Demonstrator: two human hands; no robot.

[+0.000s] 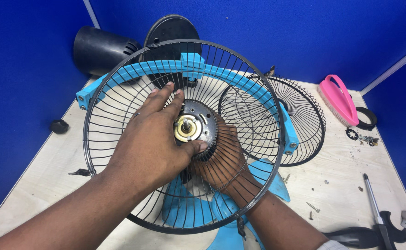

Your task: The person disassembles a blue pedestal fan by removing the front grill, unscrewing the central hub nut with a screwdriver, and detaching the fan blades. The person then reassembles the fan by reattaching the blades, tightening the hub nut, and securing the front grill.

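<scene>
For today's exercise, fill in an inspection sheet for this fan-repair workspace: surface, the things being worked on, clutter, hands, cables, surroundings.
Surface: light plywood table, mostly covered with fan parts.
Job's things: black wire rear guard with blue bracket, tilted up; motor hub with bare shaft at its centre; blue fan blade lying underneath.
Clutter: second wire guard, pink brush, screwdriver, loose screws, black knob, black motor cover.
Hands: left hand rests on the guard's front, thumb at the hub; right hand grips the motor from behind the wires.
Cables: nothing seen.
Surroundings: blue partition walls.
</scene>
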